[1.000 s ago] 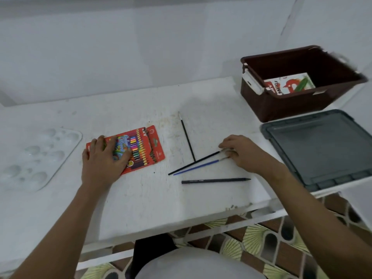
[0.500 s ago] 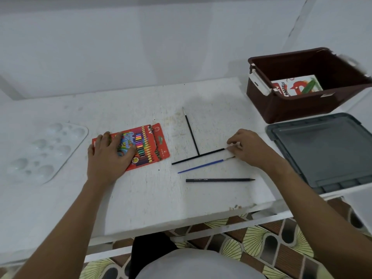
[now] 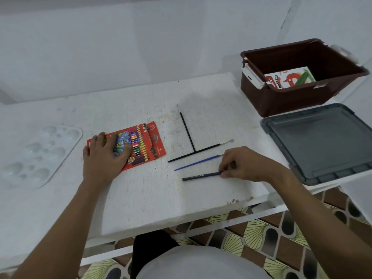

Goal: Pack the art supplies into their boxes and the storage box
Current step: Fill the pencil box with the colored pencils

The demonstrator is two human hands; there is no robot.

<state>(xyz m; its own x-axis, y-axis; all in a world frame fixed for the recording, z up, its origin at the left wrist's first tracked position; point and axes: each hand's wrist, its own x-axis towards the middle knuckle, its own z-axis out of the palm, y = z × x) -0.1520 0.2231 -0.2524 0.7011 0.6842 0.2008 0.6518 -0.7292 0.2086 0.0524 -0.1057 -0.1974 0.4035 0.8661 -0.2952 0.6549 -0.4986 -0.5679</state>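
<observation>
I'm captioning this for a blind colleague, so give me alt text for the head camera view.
A person's right hand pinches the end of a black pencil lying on a white table, while the left hand rests on a red box of coloured pencils. Three thin paintbrushes lie between them; a brown storage box holding a pastels box stands at the far right.

Under your left palm lies the flat red cardboard box of coloured pencils (image 3: 138,147), face up and slightly askew on the white table. Just right of it, two thin black-handled paintbrushes form a T: one (image 3: 187,130) points away from you, the other (image 3: 198,151) runs crosswise. Nearer you lie a slim blue-handled brush (image 3: 196,163) and a thick black pencil (image 3: 201,176). The brown plastic storage box (image 3: 298,99) at far right holds a white pastels box (image 3: 289,78); its grey lid (image 3: 322,141) lies beside it.
</observation>
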